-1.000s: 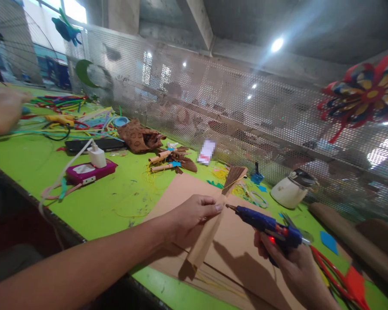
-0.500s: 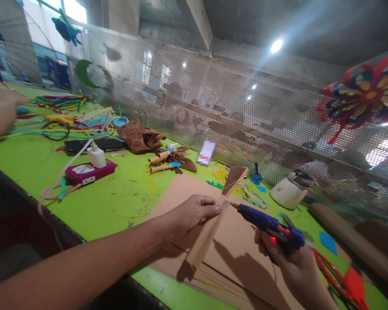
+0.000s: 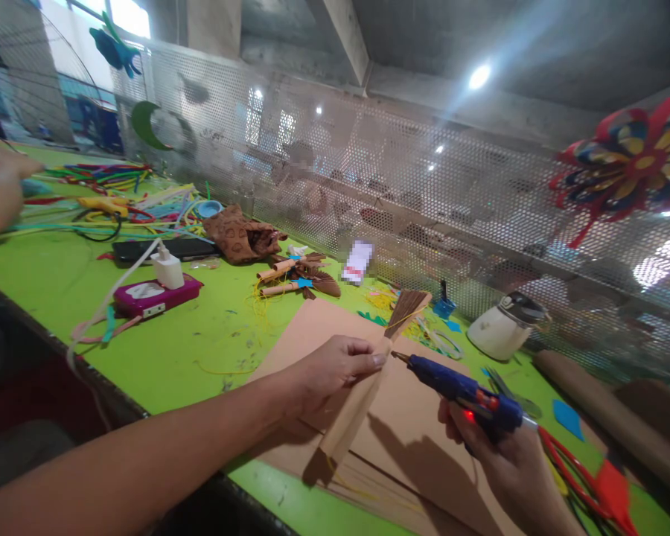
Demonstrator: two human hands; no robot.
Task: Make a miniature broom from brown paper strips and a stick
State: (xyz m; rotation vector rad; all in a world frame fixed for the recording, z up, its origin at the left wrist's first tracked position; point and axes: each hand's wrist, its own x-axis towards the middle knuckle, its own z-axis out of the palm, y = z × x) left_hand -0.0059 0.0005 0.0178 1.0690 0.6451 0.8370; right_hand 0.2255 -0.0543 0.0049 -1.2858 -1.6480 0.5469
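My left hand (image 3: 335,368) pinches a small paper broom (image 3: 362,391): a tan rolled paper handle with a brown fringed head (image 3: 406,309) pointing up and away. My right hand (image 3: 499,450) grips a blue hot glue gun (image 3: 461,391) with a red light glowing on it. Its nozzle points left, right beside the spot where the handle meets the fringe, close to my left fingertips. Both hands hover over a brown cardboard sheet (image 3: 407,439) lying on the green table (image 3: 161,350).
Another person's hand (image 3: 0,190) is at the far left by coloured strips (image 3: 106,186). A pink device with a white charger (image 3: 156,290), brown cloth (image 3: 243,234), finished paper brooms (image 3: 298,279), a white pot (image 3: 502,327), and red scissors (image 3: 586,476) lie around. A perforated metal screen (image 3: 368,186) backs the table.
The glue gun's nozzle drew back slightly to the right, then came in again toward the broom's neck. My left hand has kept its hold almost still.
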